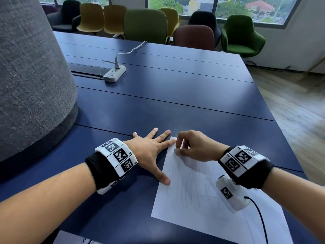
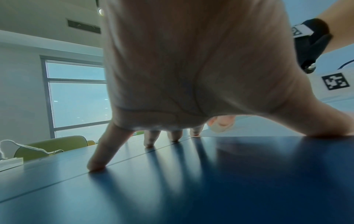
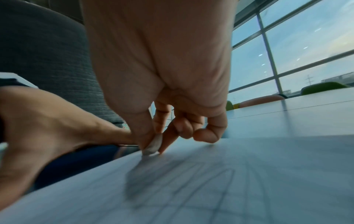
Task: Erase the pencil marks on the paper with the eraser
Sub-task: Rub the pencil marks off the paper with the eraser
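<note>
- The paper [image 1: 202, 199] lies flat on the dark blue worktop [image 1: 175, 95], angled, its near part running out of the head view; faint pencil marks [image 1: 190, 184] run in long strokes across its middle.
- The right hand [image 1: 195, 147] is over the paper's far left corner, its grip pinched around a small pale eraser [image 3: 153, 144] between thumb and fingertips, the other fingers curled in. The eraser's lower end touches the sheet, just beyond the far ends of the strokes.
- The left hand [image 1: 151, 150] is beside it, grip released and spread: thumb and forefinger tips press the paper's left edge, the other fingertips stand on the bare worktop, the palm arched above it as the left wrist view shows.
- Both wrists wear white bands with black square codes over black cuffs.
- Farther off, a white power strip [image 1: 115, 73] with a plugged cable sits on the worktop, near a grey fabric-covered column [image 1: 29, 76].
- Beyond the far edge stand upholstered chairs [image 1: 146, 25] before windows.
</note>
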Demonstrator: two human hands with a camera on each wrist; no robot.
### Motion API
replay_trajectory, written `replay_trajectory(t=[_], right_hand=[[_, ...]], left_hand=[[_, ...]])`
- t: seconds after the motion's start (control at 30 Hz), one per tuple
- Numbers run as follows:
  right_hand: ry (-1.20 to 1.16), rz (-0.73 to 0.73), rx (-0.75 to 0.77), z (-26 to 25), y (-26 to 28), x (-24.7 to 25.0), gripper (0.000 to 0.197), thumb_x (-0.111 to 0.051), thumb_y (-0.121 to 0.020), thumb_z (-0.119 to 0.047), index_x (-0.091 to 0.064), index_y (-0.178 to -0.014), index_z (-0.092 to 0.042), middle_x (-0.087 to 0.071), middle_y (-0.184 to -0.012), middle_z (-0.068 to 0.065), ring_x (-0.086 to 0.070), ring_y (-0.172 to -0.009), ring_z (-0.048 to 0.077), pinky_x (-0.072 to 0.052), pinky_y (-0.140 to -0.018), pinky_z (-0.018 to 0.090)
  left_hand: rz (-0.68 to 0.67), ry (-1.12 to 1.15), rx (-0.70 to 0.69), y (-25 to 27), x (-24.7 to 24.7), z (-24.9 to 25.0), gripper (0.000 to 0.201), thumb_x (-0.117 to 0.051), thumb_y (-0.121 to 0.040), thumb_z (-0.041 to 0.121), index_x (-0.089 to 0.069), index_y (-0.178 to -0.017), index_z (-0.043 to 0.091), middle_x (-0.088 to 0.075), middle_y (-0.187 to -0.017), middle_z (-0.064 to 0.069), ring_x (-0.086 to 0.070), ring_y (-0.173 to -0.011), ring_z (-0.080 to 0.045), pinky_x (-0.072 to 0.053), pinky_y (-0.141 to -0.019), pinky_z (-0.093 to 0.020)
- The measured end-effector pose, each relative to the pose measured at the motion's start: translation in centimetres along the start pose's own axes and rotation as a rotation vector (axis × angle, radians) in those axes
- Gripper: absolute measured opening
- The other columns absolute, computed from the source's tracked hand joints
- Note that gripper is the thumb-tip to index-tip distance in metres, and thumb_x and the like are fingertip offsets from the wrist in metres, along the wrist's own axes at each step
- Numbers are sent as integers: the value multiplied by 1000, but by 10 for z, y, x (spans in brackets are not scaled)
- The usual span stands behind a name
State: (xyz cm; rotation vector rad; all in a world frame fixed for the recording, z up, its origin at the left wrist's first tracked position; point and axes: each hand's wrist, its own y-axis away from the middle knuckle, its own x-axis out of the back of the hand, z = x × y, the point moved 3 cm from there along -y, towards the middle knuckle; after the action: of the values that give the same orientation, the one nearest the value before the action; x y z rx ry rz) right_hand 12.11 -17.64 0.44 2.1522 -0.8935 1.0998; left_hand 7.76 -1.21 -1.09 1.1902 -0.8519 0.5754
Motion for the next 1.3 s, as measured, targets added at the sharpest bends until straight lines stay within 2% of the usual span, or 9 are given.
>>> replay_trajectory(t=[0.1, 0.27, 0.4, 0.6, 0.8, 0.97, 1.1, 1.23, 1.3], right_hand=[[-27, 84, -23, 4, -4, 2, 10, -68, -87, -27, -60, -87, -21, -56, -70, -12, -52, -61, 1, -36, -56, 14], [-37, -25, 31, -4, 2, -5, 11, -70, -86, -27, -64, -86, -18, -55, -63, -13, -52, -53, -3, -36, -52, 7], [-6, 74, -17, 2, -6, 6, 9, -69, -86, -27, -64, -89, -19, -57, -69, -13, -53, -61, 0, -35, -56, 12], [-38, -109, 137, -22, 19, -14, 9, -70, -86, -20, -62, -83, -17, -49, -75, -18, -53, -60, -3, -39, -57, 10], [-40, 24, 46, -8, 7, -7, 10, -67, -89, -24, -61, -88, -16, -56, -63, -12, -52, -54, -6, -37, -54, 5], [-61, 14, 60, -7, 8, -6, 11, -68, -87, -24, -59, -82, -21, -56, -61, -11, -52, -53, -8, -37, -54, 5], [-68, 14, 67, -11, 12, -10, 12, -68, -87, -23, -58, -80, -21, -54, -60, -11, -51, -51, -6, -37, -53, 7], [-51, -123, 130, -23, 25, -18, 9, -71, -84, -23, -65, -84, -16, -51, -60, -12, -50, -53, -2, -39, -54, 10], [-36, -91, 118, -21, 21, -15, 9, -71, -84, -22, -64, -82, -18, -51, -60, -12, -50, -53, -4, -38, -53, 10]], left_hand=[[6, 2, 0, 0, 0, 0, 135, -67, -51, 88, 17, -150, 47, 32, -153, 26, 31, -144, -16, 2, -106, -77], [1, 1, -3, -1, 0, 0, 136, -67, -51, 87, 17, -150, 46, 32, -153, 25, 31, -144, -16, 2, -105, -77], [5, -10, 3, 0, 0, 0, 135, -67, -51, 87, 17, -149, 48, 32, -154, 25, 31, -144, -16, 2, -106, -77], [-7, -8, -9, -1, 0, -1, 134, -69, -50, 86, 18, -147, 52, 33, -154, 23, 31, -144, -18, 3, -105, -77], [30, -5, -13, 2, 0, -1, 135, -66, -51, 88, 17, -150, 47, 33, -154, 24, 28, -145, -17, -3, -108, -76], [105, -48, -151, 18, -15, 2, 134, -66, -56, 86, 11, -154, 37, 25, -155, 29, 24, -146, -7, -3, -112, -70], [98, -15, -149, 20, -17, 1, 135, -69, -54, 84, 13, -153, 42, 22, -156, 30, 23, -146, -7, 1, -111, -71], [92, -15, -143, 20, -16, 3, 134, -70, -54, 83, 13, -151, 43, 20, -157, 28, 23, -146, -6, 0, -110, -73], [89, -15, -138, 21, -16, 3, 134, -70, -55, 83, 11, -153, 42, 21, -157, 29, 22, -146, -6, -1, -109, -74]])
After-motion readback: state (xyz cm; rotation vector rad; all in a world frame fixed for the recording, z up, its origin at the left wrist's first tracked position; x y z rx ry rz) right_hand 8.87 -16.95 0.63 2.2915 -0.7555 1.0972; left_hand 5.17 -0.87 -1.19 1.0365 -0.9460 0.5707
